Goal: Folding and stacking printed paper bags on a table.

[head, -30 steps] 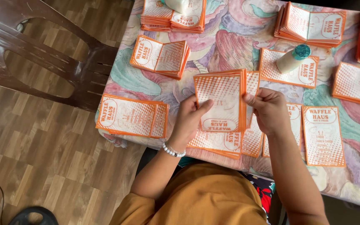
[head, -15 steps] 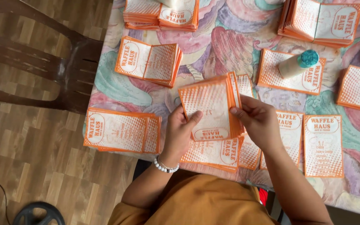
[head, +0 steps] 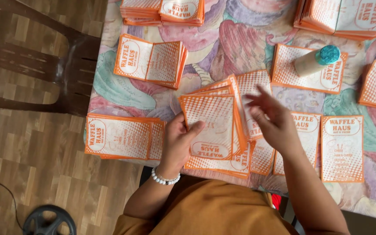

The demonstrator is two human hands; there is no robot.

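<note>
My left hand grips the lower left edge of a folded orange-and-white paper leaflet, held just above the table with more leaflets beneath it. A white bead bracelet sits on that wrist. My right hand hovers just right of the leaflet, fingers spread and blurred, holding nothing. Under it lie flat orange-bordered leaflets.
Stacks of folded leaflets lie at the table's left edge, upper left, top and top right. A small bottle with a teal cap lies on a leaflet. A dark plastic chair stands left of the floral tablecloth.
My right hand has let go of the leaflet's right edge and moved off to the right, fingers spreading. The left hand keeps holding the leaflet.
</note>
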